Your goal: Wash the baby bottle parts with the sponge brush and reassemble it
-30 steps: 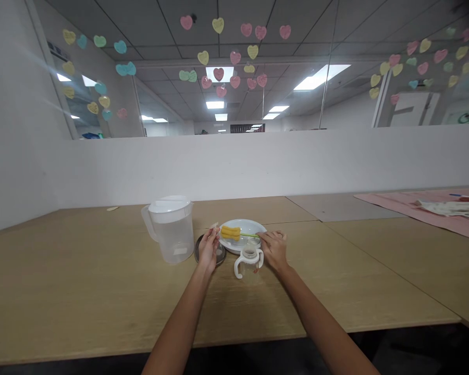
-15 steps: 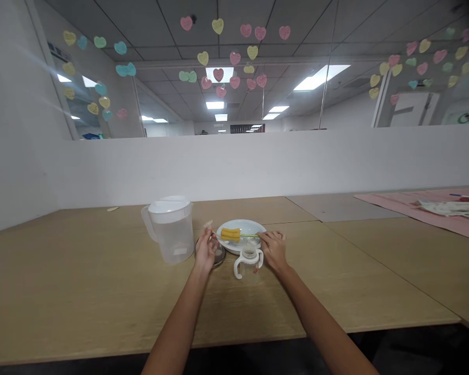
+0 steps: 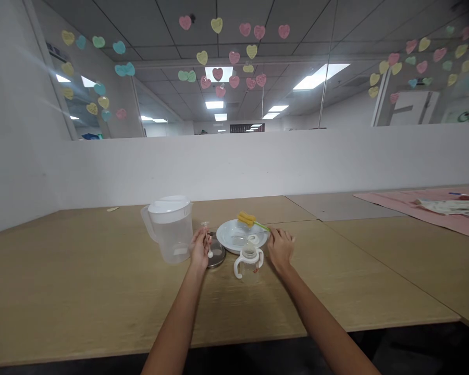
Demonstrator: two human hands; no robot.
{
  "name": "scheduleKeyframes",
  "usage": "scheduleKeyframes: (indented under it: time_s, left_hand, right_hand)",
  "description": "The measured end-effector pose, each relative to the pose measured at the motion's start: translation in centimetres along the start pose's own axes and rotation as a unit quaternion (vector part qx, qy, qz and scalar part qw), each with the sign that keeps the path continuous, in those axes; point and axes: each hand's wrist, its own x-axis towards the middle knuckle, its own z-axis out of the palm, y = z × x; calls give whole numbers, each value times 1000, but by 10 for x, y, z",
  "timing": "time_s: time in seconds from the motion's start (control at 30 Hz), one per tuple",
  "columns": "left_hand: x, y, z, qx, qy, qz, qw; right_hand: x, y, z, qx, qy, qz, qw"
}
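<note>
My right hand [image 3: 280, 247] is closed on the green handle of a bottle brush with a yellow sponge head [image 3: 246, 219]. The sponge head is raised over the far side of a white bowl [image 3: 223, 237] that has water and a white ring-like part [image 3: 253, 239] in it. My left hand [image 3: 200, 247] grips a small clear straw piece with a white ball end [image 3: 210, 254], over a round metal dish [image 3: 220, 255]. Between my hands stands a clear baby bottle with two white handles [image 3: 249, 259], its top uncovered.
A translucent lidded pitcher [image 3: 174, 234] stands left of my left hand. At the far right lie a pink cloth [image 3: 398, 200] and a patterned cloth [image 3: 451, 207]. A white wall with windows rises behind the wooden table [image 3: 101, 291].
My left hand has moved left and down from the bowl to over the metal dish, with the straw piece. The brush head has lifted up and right, away from the straw piece.
</note>
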Motion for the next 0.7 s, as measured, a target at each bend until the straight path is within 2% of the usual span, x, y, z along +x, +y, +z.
scheduleKeyframes:
  time_s: [0.17,0.37,0.43,0.53,0.57,0.63,0.7]
  left_hand:
    - [-2,-5,-7,154,24,63,986]
    - [-12,3,-8,322,-28,137,936]
    - [-17,5,-6,424,-41,172,888]
    - [-22,8,-4,577,-44,213,787]
    - [-22,7,-4,598,-42,214,771]
    - [-21,6,-5,607,-40,212,765]
    - [-18,3,-8,576,-34,211,789]
  right_hand:
    - [0,1,4,42,13,8,999]
    - [0,1,6,63,25,8,998]
    - [0,1,6,61,27,3,998]
    - [1,0,4,54,34,3,998]
    - [1,0,3,50,34,3,998]
    - [1,1,2,39,34,5,999]
    - [1,1,0,28,34,8,999]
